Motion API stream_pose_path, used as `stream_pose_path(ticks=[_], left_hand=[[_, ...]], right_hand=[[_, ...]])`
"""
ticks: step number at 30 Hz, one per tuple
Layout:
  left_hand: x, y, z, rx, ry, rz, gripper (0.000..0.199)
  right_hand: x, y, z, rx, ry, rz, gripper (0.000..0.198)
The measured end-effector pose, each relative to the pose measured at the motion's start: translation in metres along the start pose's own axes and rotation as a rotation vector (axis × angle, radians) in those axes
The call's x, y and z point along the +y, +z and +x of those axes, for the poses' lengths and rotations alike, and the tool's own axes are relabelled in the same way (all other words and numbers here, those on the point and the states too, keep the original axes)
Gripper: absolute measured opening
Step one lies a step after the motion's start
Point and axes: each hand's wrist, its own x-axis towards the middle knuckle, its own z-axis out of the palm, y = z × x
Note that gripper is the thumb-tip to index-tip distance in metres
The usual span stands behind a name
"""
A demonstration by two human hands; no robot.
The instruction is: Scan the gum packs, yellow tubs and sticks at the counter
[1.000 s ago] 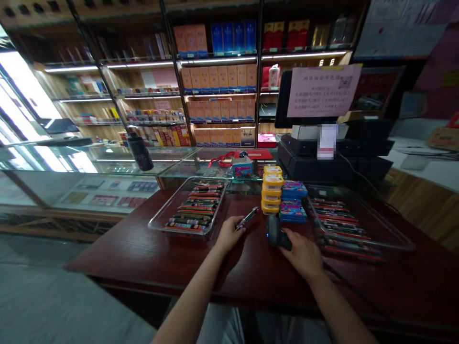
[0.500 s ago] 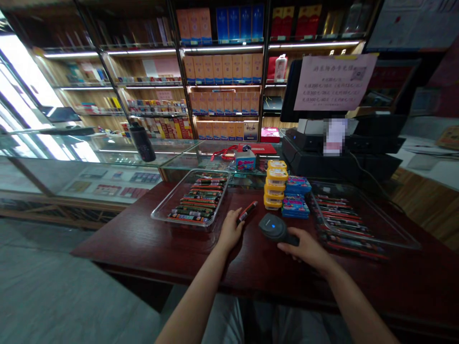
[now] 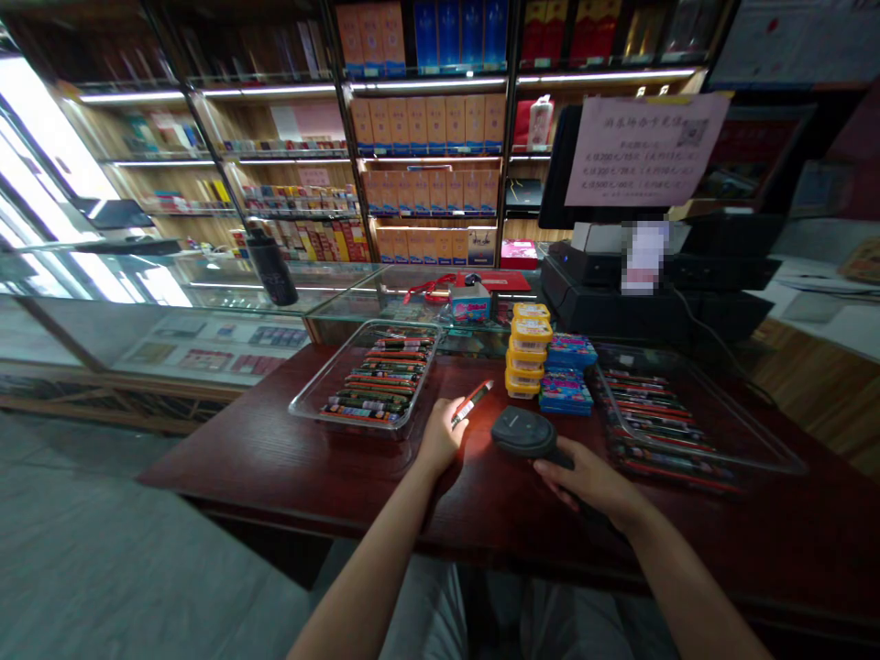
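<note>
My left hand (image 3: 442,438) pinches a slim red-and-dark wrapped stick (image 3: 473,401) above the dark red tabletop (image 3: 454,513). My right hand (image 3: 592,481) is closed round the handle of a dark barcode scanner (image 3: 523,433), its head pointing toward the stick. Bright light falls on the stick and the wood around it. Left of my left hand stands a clear plastic tray (image 3: 297,403) with several similar sticks (image 3: 381,380). What exactly the sticks are, I cannot make out.
Beyond the scanner rise stacked yellow-lidded tubs (image 3: 526,353) beside blue packets (image 3: 567,371). A second clear tray (image 3: 770,458) with sticks lies at the right. Behind are a monitor with a pink notice (image 3: 646,151), a glass counter (image 3: 344,302) and a dark bottle (image 3: 273,268).
The scanner's blue light has gone out, and a bright light now falls on the stick and table. Both hands have barely moved; the scanner head has shifted slightly left.
</note>
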Motion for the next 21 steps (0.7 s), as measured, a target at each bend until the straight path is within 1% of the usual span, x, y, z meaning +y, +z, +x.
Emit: stream_pose_path(ticks=[5,7,9,11,13,15,18,21], left_hand=[[0.003,-0.003,0.000,-0.029,0.015,-0.009,0.038],[0.003,-0.004,0.000,-0.023,0.011,-0.017,0.038],[0.004,-0.004,0.000,-0.013,0.011,-0.020,0.036],[0.005,-0.005,0.000,-0.005,0.017,-0.017,0.034],[0.007,-0.006,0.000,0.008,0.027,-0.011,0.031],[0.011,-0.008,-0.001,0.021,0.042,-0.004,0.030],[0.015,-0.011,-0.001,0.041,0.077,0.003,0.028],[0.018,-0.016,-0.001,0.065,0.126,0.012,0.028]], right_hand=[[0.001,0.000,0.001,-0.012,0.004,-0.019,0.047],[0.002,-0.001,0.004,0.029,-0.006,-0.103,0.047],[0.002,-0.002,0.008,0.132,-0.069,-0.301,0.046],[0.003,-0.003,0.013,0.262,-0.128,-0.589,0.042],[0.007,-0.003,0.019,0.357,-0.132,-0.865,0.039],[0.014,-0.003,0.025,0.401,-0.117,-1.058,0.039],[0.025,-0.002,0.033,0.431,-0.131,-1.210,0.042],[0.033,-0.002,0.037,0.464,-0.152,-1.267,0.045]])
